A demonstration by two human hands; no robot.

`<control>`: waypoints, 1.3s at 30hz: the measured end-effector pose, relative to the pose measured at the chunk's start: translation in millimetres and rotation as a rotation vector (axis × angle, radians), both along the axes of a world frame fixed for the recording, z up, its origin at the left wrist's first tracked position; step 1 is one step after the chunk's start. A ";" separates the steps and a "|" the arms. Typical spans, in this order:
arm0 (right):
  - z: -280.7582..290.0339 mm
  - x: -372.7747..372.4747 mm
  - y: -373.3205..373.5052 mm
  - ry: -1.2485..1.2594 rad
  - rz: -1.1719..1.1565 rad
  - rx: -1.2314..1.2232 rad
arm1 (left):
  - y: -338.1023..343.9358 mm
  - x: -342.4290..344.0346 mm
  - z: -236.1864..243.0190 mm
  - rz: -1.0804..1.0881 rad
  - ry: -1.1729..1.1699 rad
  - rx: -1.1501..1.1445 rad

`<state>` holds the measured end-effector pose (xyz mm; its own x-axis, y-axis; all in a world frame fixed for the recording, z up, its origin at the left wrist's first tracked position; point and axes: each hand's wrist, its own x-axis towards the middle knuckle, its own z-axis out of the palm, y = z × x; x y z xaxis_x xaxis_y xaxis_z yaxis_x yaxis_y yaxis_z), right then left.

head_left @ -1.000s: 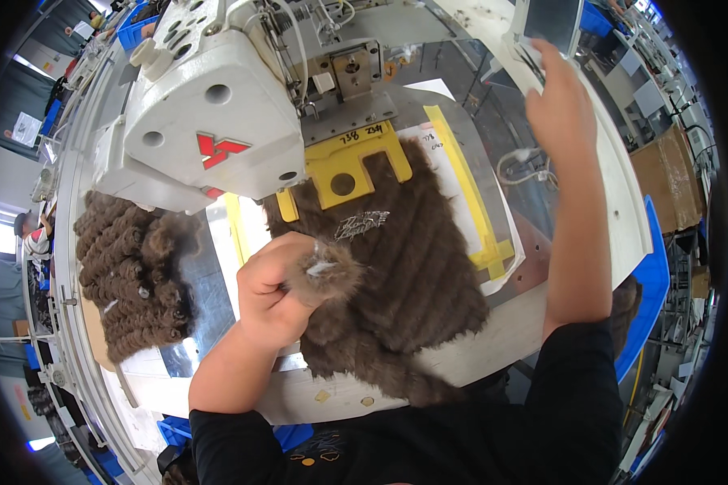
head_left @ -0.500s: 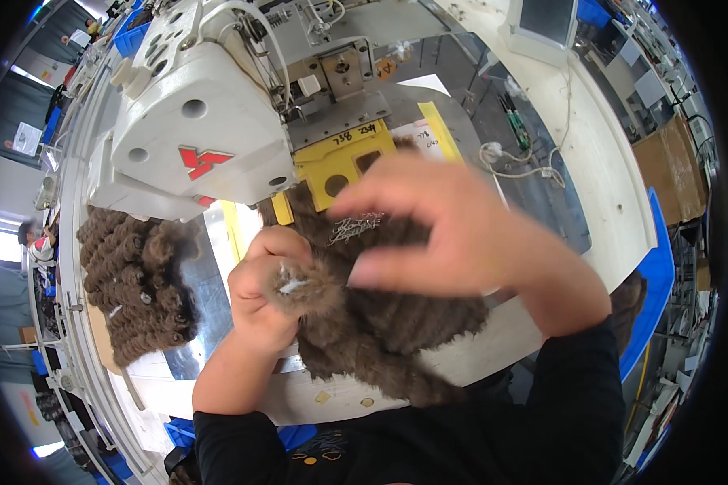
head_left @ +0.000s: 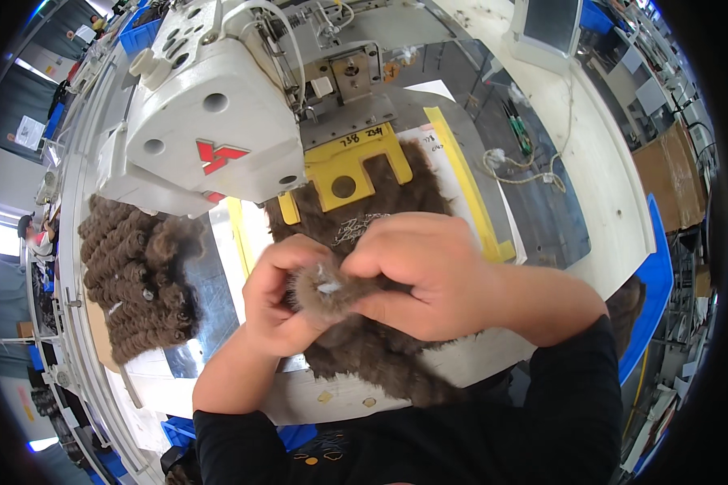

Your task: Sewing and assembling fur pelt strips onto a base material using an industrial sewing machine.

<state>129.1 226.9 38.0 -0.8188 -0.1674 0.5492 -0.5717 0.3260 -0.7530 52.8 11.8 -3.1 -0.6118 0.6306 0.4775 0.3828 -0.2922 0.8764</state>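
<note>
My left hand point(head_left: 277, 301) is closed round a small tubular piece of brown plush fabric point(head_left: 315, 305), with a whitish patch showing at its open end. Thumb and fingers of my right hand point(head_left: 429, 275) pinch the right side of this same piece. Under both hands lies a larger brown plush panel point(head_left: 429, 190) bearing light stitched lettering. A yellow clamp plate point(head_left: 319, 178) with cut-outs rests on the panel's far part, below the head of a white industrial sewing machine point(head_left: 210, 113). More brown plush hangs toward the near table edge, partly hidden by my hands.
Rolled brown plush pieces point(head_left: 133, 283) are stacked at the left beside the machine. Green-handled snips point(head_left: 519, 133) and a looped cord point(head_left: 534, 166) lie on the right. A screen unit point(head_left: 546, 32) stands far right; a blue bin point(head_left: 655, 283) is beyond the table's right edge.
My right hand has come down and left from above the panel and now pinches the plush piece. My left hand has shifted slightly right with it. The view has moved a little.
</note>
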 end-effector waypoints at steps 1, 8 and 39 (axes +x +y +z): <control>1.2 -1.1 2.2 0.114 -0.006 0.030 | 0.5 -4.2 3.8 -0.021 0.184 -0.139; 4.8 2.0 3.8 0.242 0.076 0.039 | 12.3 -3.6 6.8 0.037 0.421 -0.090; -59.1 -120.2 -12.6 -0.361 -0.178 0.345 | -36.3 -46.0 -9.1 -0.060 0.302 -0.807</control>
